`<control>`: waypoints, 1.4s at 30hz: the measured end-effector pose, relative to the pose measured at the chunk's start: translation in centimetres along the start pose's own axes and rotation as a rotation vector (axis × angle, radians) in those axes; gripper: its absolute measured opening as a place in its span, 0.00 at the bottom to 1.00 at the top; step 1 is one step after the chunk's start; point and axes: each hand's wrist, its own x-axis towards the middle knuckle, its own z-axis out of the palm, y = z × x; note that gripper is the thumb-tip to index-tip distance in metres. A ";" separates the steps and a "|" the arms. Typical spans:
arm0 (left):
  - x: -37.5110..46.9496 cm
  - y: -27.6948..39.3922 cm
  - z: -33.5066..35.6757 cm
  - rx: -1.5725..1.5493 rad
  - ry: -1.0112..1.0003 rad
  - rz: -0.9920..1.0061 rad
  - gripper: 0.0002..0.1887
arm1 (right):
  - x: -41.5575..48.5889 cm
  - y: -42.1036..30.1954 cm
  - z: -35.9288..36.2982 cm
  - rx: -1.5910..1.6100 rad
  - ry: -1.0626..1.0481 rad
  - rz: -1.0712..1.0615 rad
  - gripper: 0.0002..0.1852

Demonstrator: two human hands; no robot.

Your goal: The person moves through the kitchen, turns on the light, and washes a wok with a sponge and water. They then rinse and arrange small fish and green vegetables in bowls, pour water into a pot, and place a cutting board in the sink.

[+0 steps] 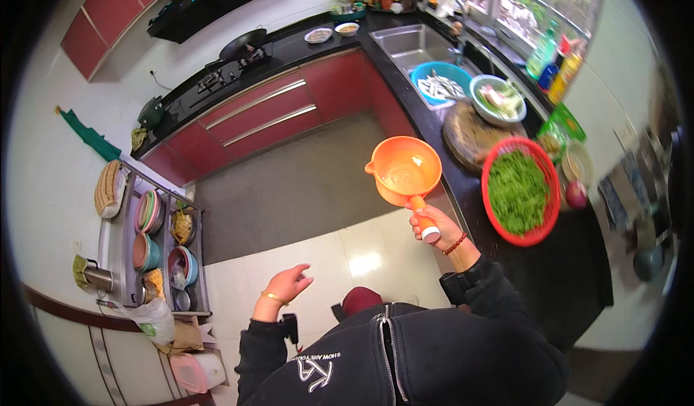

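Note:
My right hand grips the handle of an orange plastic water ladle with a pouring lip on its left side. A little clear liquid seems to lie in its bowl, though glare makes this uncertain. The ladle is held over the floor, just left of the black counter. My left hand hangs free above the pale tiles, fingers apart and holding nothing. Closest to the ladle on the counter are a round wooden chopping board and a red plastic basket full of chopped greens.
A blue basin of small fish sits at the steel sink. On the board's far edge rests a bowl of cut vegetables. A wok stands on the gas stove. A metal rack with basins is at left.

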 end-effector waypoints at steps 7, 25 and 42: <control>10.5 -8.8 -6.2 -0.024 0.018 -0.267 0.23 | 17.8 -8.7 -0.3 0.007 -0.050 0.013 0.15; 58.0 -4.5 -29.7 0.010 -0.026 0.181 0.22 | 51.8 -34.3 -2.4 -0.027 0.062 -0.139 0.17; 88.5 -6.7 -39.9 0.004 -0.223 0.277 0.22 | 80.7 -51.2 -12.6 0.069 0.237 -0.211 0.16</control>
